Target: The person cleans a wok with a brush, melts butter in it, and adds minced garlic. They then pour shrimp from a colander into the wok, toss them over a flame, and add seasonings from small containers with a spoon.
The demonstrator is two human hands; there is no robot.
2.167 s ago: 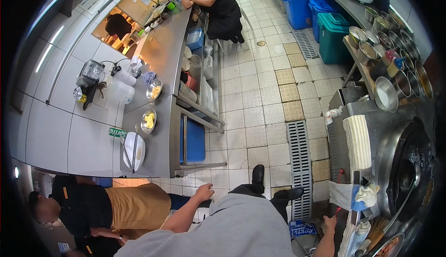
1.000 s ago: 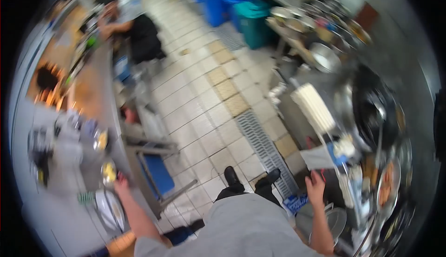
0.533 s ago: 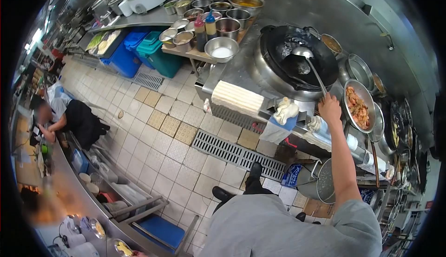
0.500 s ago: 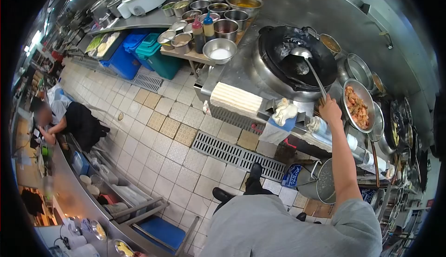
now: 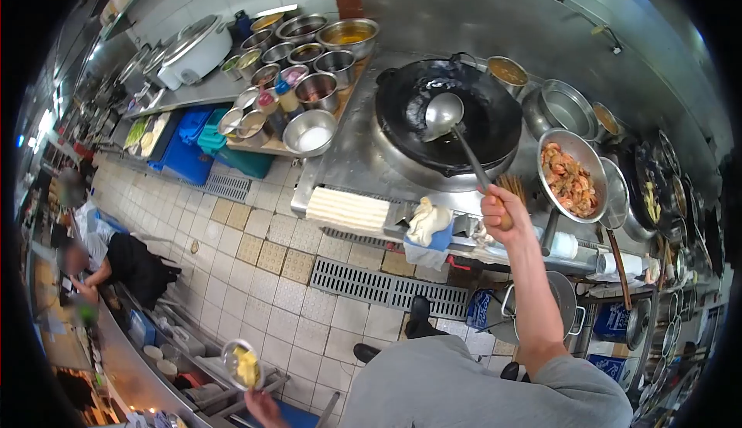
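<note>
My right hand point(image 5: 506, 215) is closed round the handle of a metal ladle point(image 5: 444, 115). The ladle's bowl hangs over the black wok point(image 5: 402, 138), which sits on the burner and looks oily inside. At the lower left, my left hand point(image 5: 264, 406) grips the edge of a small round metal dish point(image 5: 226, 362) with yellow pieces point(image 5: 246, 368) in it. Right of my right hand, a perforated metal strainer point(image 5: 570, 136) holds cooked shrimp point(image 5: 568, 180). A bamboo brush point(image 5: 513, 187) is just behind my right hand.
Several metal seasoning bowls point(image 5: 309, 133) and squeeze bottles point(image 5: 286, 97) crowd the counter left of the wok. Folded cloths point(image 5: 348, 208) lie along the stove's front edge. A pot point(image 5: 549, 304) stands below at right. Another person point(image 5: 127, 262) is at the counter on the left.
My left hand has come into view with the dish of yellow pieces. The ladle has moved within the wok area, still in my right hand. The camera view has shifted.
</note>
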